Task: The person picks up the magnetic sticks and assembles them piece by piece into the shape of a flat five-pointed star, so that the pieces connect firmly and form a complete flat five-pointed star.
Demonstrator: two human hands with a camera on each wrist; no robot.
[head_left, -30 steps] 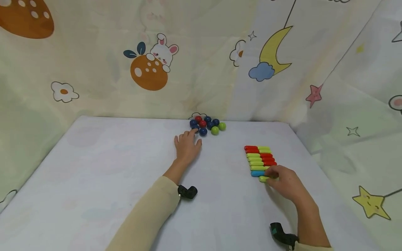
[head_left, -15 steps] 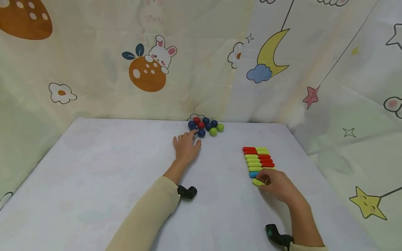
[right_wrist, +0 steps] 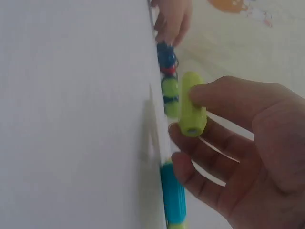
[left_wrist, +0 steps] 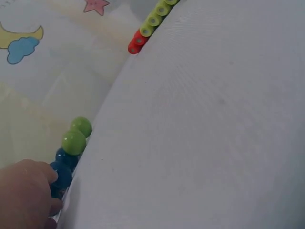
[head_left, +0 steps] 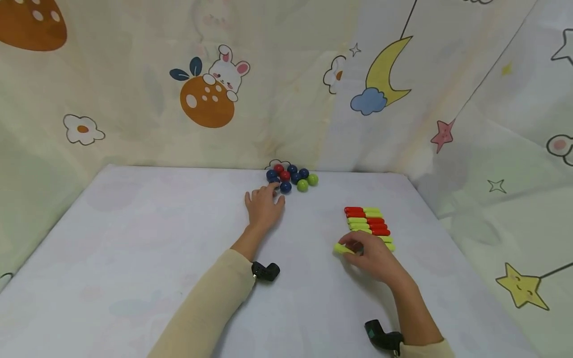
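Observation:
In the right wrist view, my right hand (right_wrist: 238, 138) pinches a short yellow-green plastic stick (right_wrist: 191, 107) between thumb and fingers. The head view shows this stick above the table at the near left corner of a row of similar red and yellow-green sticks (head_left: 370, 219). A ridged blue stick (right_wrist: 172, 194) lies below the fingers. My left hand (head_left: 263, 209) rests by a cluster of balls at the table's far edge, index fingertip on a dark blue ball and thumb held apart. Beside it sit another dark blue ball (head_left: 285, 187), red balls (head_left: 285, 175) and green balls (head_left: 302, 185).
A white-covered table (head_left: 143, 238) spreads beneath both arms. Behind it hangs a patterned cloth (head_left: 286, 99) that meets the far edge. Each wrist carries a black camera, the left one (head_left: 266, 272) close above the tabletop.
My right hand has drawn the yellow-green stick away from the near end of the row, to the left and up a little. My left hand keeps its place by the balls.

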